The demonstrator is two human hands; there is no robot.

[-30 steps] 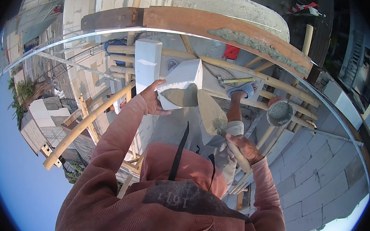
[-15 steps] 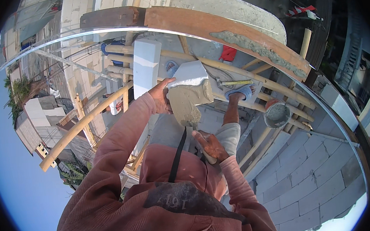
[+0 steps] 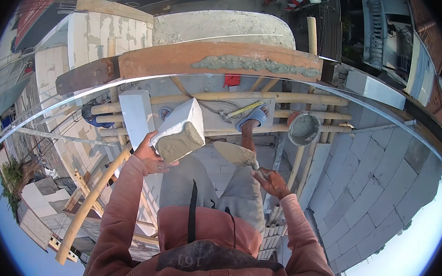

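My left hand [image 3: 149, 154] grips a white lightweight block [image 3: 181, 119] by its left side, above my left thigh. Grey mortar [image 3: 179, 142] coats the block's near end face. Off to the right, my right hand [image 3: 273, 182] is closed round the handle of a trowel [image 3: 236, 153], and its blade points left, apart from the block. The blade is smeared with mortar. A bucket of grey mortar [image 3: 304, 128] sits beyond my right hand, among the bamboo poles. Another white block [image 3: 135, 113] stands left of the one I hold.
Bamboo poles [image 3: 290, 96] cross in front of me. A hammer with a yellow handle [image 3: 244, 109] lies near my sandalled foot [image 3: 255, 119]. Ahead, a wooden board [image 3: 164, 60] carries a strip of mortar. A block wall [image 3: 372, 178] rises at right; a bamboo rail [image 3: 90, 211] slants at left.
The trowel has come off the block's mortared face and moved right with my right hand. My left hand has tilted the block. The whole view has shifted.
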